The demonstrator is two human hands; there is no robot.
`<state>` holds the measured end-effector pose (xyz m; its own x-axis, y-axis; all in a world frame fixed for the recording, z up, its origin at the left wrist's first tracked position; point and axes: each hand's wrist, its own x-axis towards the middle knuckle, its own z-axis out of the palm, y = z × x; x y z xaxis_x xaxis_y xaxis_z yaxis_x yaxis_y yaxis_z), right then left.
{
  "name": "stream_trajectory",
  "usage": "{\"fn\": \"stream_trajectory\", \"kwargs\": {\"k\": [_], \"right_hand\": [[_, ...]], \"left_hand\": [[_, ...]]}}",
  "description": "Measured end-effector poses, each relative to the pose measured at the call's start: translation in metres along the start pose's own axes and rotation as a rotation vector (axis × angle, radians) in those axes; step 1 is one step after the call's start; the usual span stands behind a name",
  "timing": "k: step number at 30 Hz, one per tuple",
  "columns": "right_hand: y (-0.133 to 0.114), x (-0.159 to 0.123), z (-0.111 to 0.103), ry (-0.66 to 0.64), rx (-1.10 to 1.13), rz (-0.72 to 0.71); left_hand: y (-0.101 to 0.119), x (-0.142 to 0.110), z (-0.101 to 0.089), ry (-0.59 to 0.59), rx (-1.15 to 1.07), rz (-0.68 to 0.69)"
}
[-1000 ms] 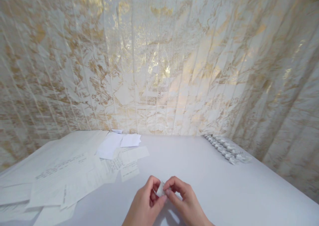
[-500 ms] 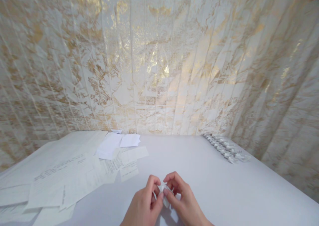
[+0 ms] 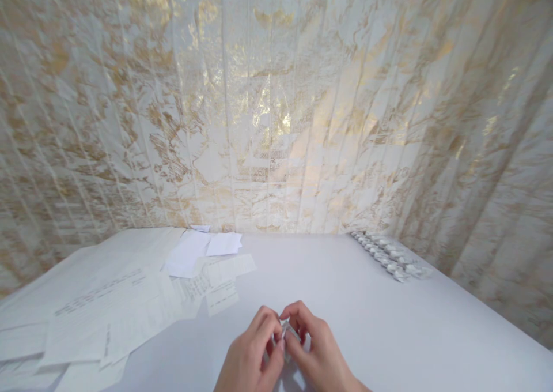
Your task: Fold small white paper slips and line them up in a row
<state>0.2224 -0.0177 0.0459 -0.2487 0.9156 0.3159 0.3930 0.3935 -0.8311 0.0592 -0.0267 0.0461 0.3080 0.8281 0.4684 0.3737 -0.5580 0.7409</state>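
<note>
Close to the table's near edge, both hands meet around a small piece of white paper (image 3: 286, 326) that looks folded. My left hand (image 3: 254, 346) pinches its left side, thumb and fingertips pressed together. From the other side my right hand (image 3: 314, 340) grips it, with the thumb laid on the near face and the index finger curled over the far end. The fingers cover most of the paper, so its full shape is hidden.
Printed sheets (image 3: 142, 300) overlap across the left of the white table (image 3: 328, 276). Blank white slips (image 3: 190, 252) lie at the back left. Rows of small folded paper pieces (image 3: 384, 256) line the back right. A gold-patterned curtain (image 3: 276, 121) hangs behind.
My left fingers have closed in towards the right hand, and the fingertips now nearly touch over the paper. Less of the paper shows. The view has shifted very slightly.
</note>
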Motion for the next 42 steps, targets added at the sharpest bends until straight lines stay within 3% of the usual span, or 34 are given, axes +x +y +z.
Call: {"fn": "stream_trajectory", "kwargs": {"k": [4, 10, 14, 18, 24, 33, 42], "right_hand": [[-0.001, 0.0, -0.002, -0.014, -0.016, -0.045], [0.0, 0.002, -0.006, 0.022, 0.053, -0.099], [0.0, 0.002, -0.008, 0.031, 0.147, -0.133], [0.0, 0.002, -0.008, 0.06, 0.239, -0.128], [0.0, 0.006, -0.006, 0.042, 0.317, -0.022], [0.001, 0.009, -0.008, 0.059, 0.422, 0.037], [0.002, 0.007, -0.004, 0.056, 0.447, 0.124]], "left_hand": [[0.0, -0.002, -0.001, -0.007, -0.07, 0.002], [0.005, 0.002, -0.007, -0.065, -0.297, -0.305], [0.005, 0.007, -0.011, -0.138, -0.369, -0.374], [0.005, 0.008, -0.012, -0.099, -0.308, -0.351], [0.005, 0.004, -0.016, -0.068, -0.12, -0.187], [0.001, 0.009, -0.022, -0.076, -0.077, -0.104], [0.002, 0.01, -0.023, -0.003, -0.077, -0.15]]}}
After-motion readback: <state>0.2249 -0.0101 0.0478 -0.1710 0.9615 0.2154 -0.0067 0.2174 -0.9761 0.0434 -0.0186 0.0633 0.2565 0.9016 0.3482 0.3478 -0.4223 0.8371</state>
